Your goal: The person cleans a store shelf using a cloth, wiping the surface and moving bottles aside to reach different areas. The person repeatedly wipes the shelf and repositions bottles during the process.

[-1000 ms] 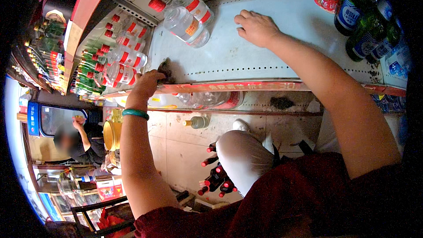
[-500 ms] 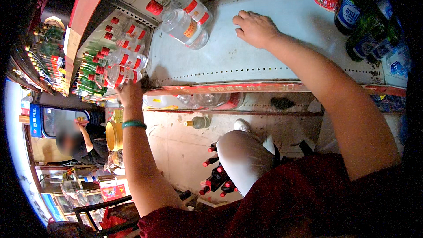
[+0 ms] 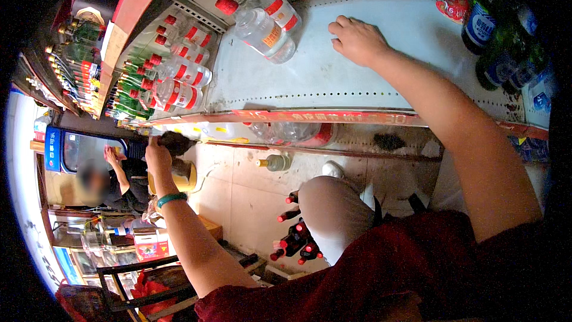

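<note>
My left hand (image 3: 158, 160), with a green bangle on the wrist, is closed on a dark, bunched cloth (image 3: 176, 142) just off the shelf's front edge. What its fingers do underneath is partly hidden. My right hand (image 3: 359, 42) rests on the pale shelf board (image 3: 316, 74), fingers bent, thumb a little apart, nothing held. To the left of it on the board stand large clear bottles with red caps, such as a bottle (image 3: 265, 34) with an orange label and one behind it (image 3: 280, 7).
Clear red-labelled bottles (image 3: 189, 73) and green bottles (image 3: 128, 86) crowd the left. Green bottles (image 3: 480, 27) and a red item (image 3: 451, 8) sit at the right. Dark red-capped bottles (image 3: 296, 240) and a pale bottle (image 3: 274, 163) are on the floor. A person (image 3: 134, 183) is at far left.
My left hand has moved away from the left bottles and down past the shelf edge, with the dark cloth now off the board. The right hand stays on the shelf.
</note>
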A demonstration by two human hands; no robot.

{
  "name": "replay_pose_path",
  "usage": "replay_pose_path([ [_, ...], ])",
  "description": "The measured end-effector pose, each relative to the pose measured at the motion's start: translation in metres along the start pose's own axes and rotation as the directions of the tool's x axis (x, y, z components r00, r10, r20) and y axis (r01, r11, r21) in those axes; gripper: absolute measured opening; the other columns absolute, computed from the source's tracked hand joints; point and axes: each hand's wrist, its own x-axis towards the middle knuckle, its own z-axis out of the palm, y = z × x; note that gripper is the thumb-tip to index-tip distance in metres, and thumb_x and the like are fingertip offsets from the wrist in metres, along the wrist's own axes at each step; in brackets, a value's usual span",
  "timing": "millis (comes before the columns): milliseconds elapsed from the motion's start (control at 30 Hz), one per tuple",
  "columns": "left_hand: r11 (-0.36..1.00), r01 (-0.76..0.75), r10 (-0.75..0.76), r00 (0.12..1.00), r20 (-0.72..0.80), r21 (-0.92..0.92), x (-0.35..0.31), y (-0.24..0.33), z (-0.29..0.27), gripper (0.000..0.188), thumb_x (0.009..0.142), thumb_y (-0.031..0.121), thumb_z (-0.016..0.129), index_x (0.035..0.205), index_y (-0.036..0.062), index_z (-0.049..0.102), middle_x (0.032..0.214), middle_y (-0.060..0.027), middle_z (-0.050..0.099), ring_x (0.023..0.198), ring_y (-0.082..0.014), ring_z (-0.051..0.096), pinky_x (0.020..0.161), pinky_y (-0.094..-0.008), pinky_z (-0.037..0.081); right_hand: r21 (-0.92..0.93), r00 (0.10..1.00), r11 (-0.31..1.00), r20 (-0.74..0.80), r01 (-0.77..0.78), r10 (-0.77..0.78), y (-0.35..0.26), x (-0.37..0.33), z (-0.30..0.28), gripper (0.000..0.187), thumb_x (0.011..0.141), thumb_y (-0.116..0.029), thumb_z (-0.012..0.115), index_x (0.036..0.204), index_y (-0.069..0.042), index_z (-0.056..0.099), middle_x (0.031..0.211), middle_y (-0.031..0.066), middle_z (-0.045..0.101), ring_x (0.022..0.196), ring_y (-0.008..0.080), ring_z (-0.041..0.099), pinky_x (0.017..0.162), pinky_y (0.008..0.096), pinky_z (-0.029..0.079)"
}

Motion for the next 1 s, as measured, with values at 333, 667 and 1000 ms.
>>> replay_pose_path([
  [333,0.992,-0.091,0.103,0.982,-0.156,0.087,0.043,0.115,0.007,0.031,0.084,0.011,0.04,0.112,0.0178,0.053,0.109,-0.012,0.057,0.093,-0.0365,0.059,0.072,-0.0454,0.05,-0.003,0.998,1.0,-0.056,0.031,-0.031,0.006,0.0,0.005,0.025,0.081,-0.022,0.051,0.101,-0.007,0.052,0.101,0.0122,0.053,0.095,0.0296,0.056,0.081,0.0422,0.048],
  [667,0.949,-0.297,0.313,0.878,0.363,-0.102,0.086,0.099,0.105,0.036,0.077,0.023,0.059,0.105,-0.0007,0.057,0.104,-0.0275,0.058,0.101,-0.0407,0.054,0.084,-0.0466,0.044,-0.002,1.0,1.0,0.022,-0.004,0.004,-0.001,-0.001,-0.001,0.024,0.082,-0.022,0.054,0.103,-0.009,0.051,0.102,0.0084,0.05,0.101,0.0259,0.053,0.083,0.0408,0.046],
  [1000,0.943,-0.32,0.333,0.904,0.268,-0.093,0.08,0.117,0.099,0.025,0.074,0.015,0.06,0.092,-0.0015,0.06,0.09,-0.0245,0.062,0.089,-0.0401,0.059,0.076,-0.0448,0.048,-0.017,1.0,1.0,0.016,-0.002,0.003,-0.001,-0.001,0.002,0.024,0.083,-0.022,0.053,0.103,-0.009,0.051,0.104,0.0079,0.049,0.102,0.0255,0.052,0.084,0.0403,0.045],
])
